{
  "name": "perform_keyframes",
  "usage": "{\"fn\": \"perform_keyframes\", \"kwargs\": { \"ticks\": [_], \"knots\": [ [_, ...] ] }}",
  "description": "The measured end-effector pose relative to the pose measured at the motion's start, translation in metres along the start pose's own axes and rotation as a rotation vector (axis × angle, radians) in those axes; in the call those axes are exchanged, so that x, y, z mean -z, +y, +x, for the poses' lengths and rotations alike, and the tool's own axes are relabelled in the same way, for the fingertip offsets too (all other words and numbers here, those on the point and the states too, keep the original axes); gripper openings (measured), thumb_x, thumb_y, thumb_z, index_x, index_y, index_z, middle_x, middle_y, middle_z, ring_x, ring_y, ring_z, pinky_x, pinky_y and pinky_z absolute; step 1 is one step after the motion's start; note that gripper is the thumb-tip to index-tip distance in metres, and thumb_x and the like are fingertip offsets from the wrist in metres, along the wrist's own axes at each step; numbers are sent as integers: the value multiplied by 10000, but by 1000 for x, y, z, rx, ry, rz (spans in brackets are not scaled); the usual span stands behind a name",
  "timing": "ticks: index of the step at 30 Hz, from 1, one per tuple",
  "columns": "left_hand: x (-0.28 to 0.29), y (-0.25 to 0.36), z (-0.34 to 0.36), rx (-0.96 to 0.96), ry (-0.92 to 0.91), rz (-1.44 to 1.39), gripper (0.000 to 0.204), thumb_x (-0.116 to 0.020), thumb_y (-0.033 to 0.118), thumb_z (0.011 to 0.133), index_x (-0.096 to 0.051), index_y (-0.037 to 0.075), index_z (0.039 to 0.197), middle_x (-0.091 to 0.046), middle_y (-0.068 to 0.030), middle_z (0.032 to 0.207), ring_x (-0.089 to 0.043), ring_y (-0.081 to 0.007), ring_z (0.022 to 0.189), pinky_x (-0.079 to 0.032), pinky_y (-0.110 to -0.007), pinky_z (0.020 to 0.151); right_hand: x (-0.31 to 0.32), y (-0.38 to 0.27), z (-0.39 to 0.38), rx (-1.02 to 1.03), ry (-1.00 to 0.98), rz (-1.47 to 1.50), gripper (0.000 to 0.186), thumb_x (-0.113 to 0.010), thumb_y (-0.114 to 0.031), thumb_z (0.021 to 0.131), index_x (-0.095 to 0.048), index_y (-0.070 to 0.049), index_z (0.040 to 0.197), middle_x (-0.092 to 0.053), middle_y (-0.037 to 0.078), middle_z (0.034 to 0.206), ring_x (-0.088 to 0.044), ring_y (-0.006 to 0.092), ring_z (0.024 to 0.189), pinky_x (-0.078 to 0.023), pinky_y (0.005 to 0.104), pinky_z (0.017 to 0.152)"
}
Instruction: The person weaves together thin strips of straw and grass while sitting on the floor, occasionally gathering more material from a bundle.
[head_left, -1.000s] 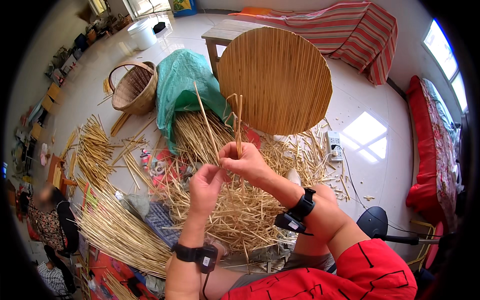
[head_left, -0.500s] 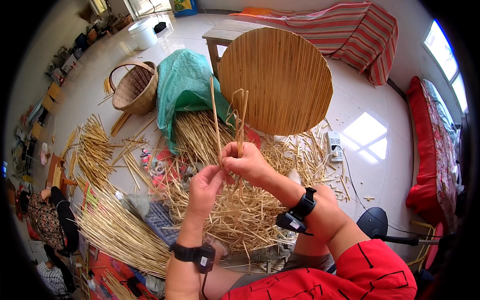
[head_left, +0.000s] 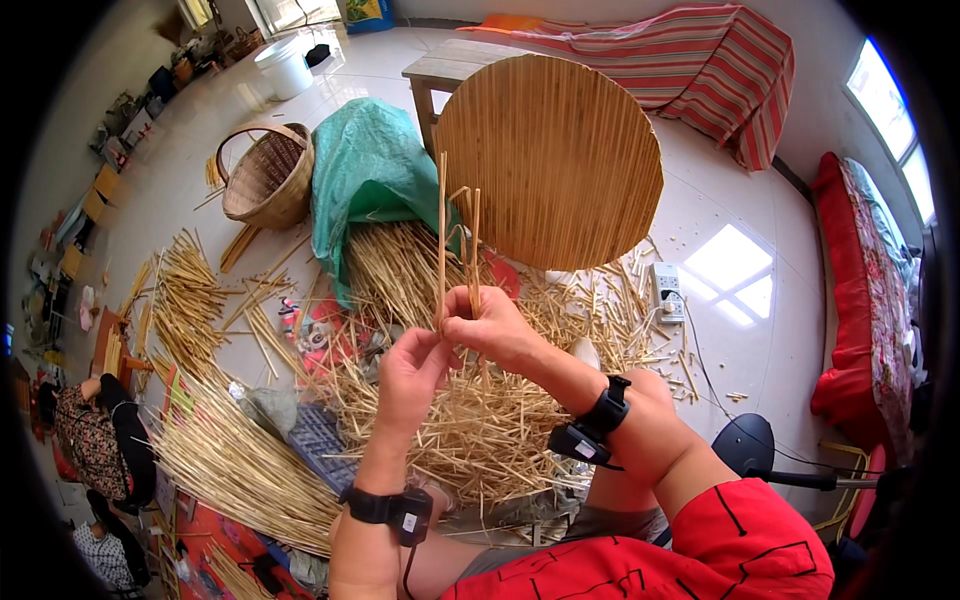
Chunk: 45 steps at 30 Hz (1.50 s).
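Observation:
My left hand and my right hand meet over a heap of cut straw pieces. Between them, the fingertips of both pinch the lower end of a long upright straw stalk. My right hand also grips a few bent straw stalks, which stick up from its fist with folded tops. The exact spot where the fingertips meet is partly hidden. Behind the hands, a green woven sack lies with its mouth toward me, and a bundle of stalks spills out of it.
A round straw-covered board leans against a wooden bench. To the left are a wicker basket, a white bucket and long loose straw. A power strip with a cable lies on the right. Another person sits at far left.
The long stalk has swung from a slight left lean to nearly upright. The bent stalks in my right hand have shifted slightly left and down. Both hands keep their pinch.

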<state>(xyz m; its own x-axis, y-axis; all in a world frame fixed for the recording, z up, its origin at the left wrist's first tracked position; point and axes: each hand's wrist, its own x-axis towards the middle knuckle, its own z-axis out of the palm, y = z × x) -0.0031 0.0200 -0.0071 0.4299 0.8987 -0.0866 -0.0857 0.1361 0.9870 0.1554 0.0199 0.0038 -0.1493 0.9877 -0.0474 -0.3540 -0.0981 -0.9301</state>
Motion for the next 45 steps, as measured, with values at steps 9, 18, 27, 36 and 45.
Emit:
{"fn": "perform_keyframes", "kwargs": {
  "ticks": [9, 18, 27, 36, 45],
  "knots": [
    [5, 13, -3, 46, -95, 53, 174, -488, 160, 965, -595, 23, 959, -643, -45, 723, -440, -21, 504, -335, -149, 459, 0, -2, -3, -62, -52, 17, 65, -558, -115, 761, -551, -50, 753, -534, -9, 622, -416, 43, 501, -307, 211, 442],
    [5, 9, -2, 39, -96, 39, 182, -476, 164, 970, -597, 29, 953, -640, -44, 714, -440, -24, 503, -339, -150, 462, 0, -4, -5, -45, -6, -22, 103, -593, -121, 796, -554, -25, 793, -563, 3, 663, -483, 50, 561, -351, 206, 479],
    [4, 11, -2, 38, -86, 41, 196, -464, 183, 977, -587, 31, 960, -639, -38, 717, -446, -19, 512, -339, -146, 465, -2, 1, -3, -49, -3, 27, 91, -568, -85, 824, -524, -11, 794, -558, 20, 657, -527, 92, 504, -377, 223, 445],
    [0, 9, 0, 2, -20, 65, 179, -442, 176, 982, -558, 41, 959, -619, -24, 695, -413, -14, 496, -318, -145, 457, -4, 3, -3, -29, 21, 19, 49, -541, -64, 816, -527, -22, 793, -547, -1, 653, -514, 70, 536, -369, 215, 473],
    [44, 16, 14, -171, 374, 81, 190, -452, 187, 978, -580, 53, 937, -607, -18, 685, -370, -12, 461, -266, -156, 417, 9, -1, -7, -114, -352, -239, 103, -659, -104, 796, -659, -17, 852, -628, -7, 743, -547, 55, 664, -432, 213, 591]
  ]
}}
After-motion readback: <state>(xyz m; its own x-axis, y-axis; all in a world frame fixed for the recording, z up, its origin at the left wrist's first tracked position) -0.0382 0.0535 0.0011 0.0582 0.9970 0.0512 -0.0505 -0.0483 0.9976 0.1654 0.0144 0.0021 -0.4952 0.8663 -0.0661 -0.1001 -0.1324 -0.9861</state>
